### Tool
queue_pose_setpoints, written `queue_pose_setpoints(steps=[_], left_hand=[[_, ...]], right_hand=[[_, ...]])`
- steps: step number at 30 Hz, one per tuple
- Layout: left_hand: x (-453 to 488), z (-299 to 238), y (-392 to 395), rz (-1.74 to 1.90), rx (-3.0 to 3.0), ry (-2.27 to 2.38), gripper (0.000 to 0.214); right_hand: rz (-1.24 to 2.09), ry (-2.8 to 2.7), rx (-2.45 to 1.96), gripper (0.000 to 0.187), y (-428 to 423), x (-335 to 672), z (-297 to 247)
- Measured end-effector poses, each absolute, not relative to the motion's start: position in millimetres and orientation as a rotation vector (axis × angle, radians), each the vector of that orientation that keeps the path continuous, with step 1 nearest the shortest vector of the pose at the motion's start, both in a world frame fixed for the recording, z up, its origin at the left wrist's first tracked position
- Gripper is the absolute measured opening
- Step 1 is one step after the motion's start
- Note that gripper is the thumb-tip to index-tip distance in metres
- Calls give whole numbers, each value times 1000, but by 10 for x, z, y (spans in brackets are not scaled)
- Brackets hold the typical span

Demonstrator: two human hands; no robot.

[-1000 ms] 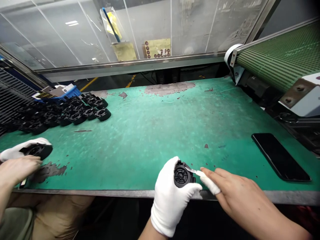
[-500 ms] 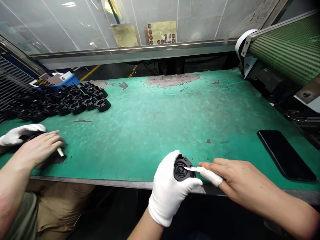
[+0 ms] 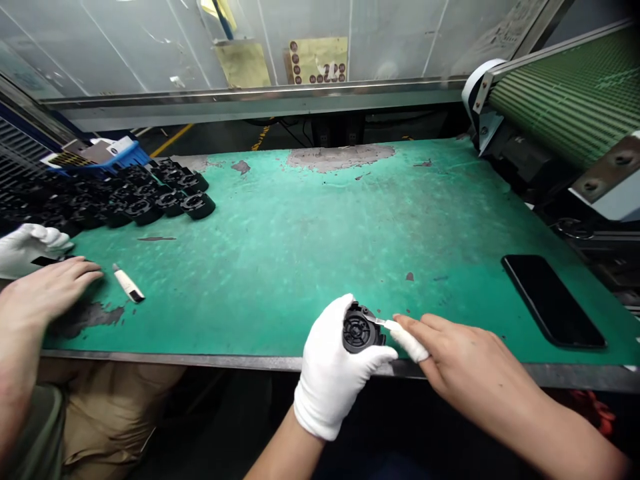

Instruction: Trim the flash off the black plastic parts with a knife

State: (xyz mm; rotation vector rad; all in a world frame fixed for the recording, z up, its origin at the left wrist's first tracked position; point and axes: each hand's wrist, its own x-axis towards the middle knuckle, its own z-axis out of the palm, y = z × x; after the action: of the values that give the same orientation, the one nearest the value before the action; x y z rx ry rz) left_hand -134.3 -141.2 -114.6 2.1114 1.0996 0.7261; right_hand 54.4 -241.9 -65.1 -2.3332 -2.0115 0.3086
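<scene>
My left hand [image 3: 333,373], in a white glove, is closed around a small round black plastic part [image 3: 357,330] with a grille face, held just above the near edge of the green table [image 3: 310,247]. My bare right hand [image 3: 450,353], its forefinger wrapped in white tape, pinches a small white-handled blade [image 3: 385,323] whose tip touches the part's rim.
A co-worker's gloved hand [image 3: 25,247] and bare hand [image 3: 45,290] rest at the left edge, a white-handled knife [image 3: 127,283] lying beside them. Several black parts [image 3: 125,200] are piled at back left by a blue crate [image 3: 95,157]. A black phone [image 3: 553,300] lies right, below a green conveyor [image 3: 565,107].
The co-worker's bare hand has let go of the white-handled knife, which now lies on the table, and drawn back left. My hands keep hold of the part and blade, barely shifted.
</scene>
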Motion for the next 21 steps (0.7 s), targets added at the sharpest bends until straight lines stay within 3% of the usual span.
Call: queue_pose_setpoints(steps=[9, 16, 21], left_hand=[[-1422, -898, -1058, 418, 2035, 953, 99], [-1433, -847, -948, 336, 2024, 938, 97], [-1411, -910, -962, 384, 2101, 982, 78]], right_hand=[[740, -1973, -1978, 38, -2344, 722, -556], [713, -2015, -1966, 40, -2162, 628, -612], [636, -1993, -2006, 38, -2124, 605, -558]])
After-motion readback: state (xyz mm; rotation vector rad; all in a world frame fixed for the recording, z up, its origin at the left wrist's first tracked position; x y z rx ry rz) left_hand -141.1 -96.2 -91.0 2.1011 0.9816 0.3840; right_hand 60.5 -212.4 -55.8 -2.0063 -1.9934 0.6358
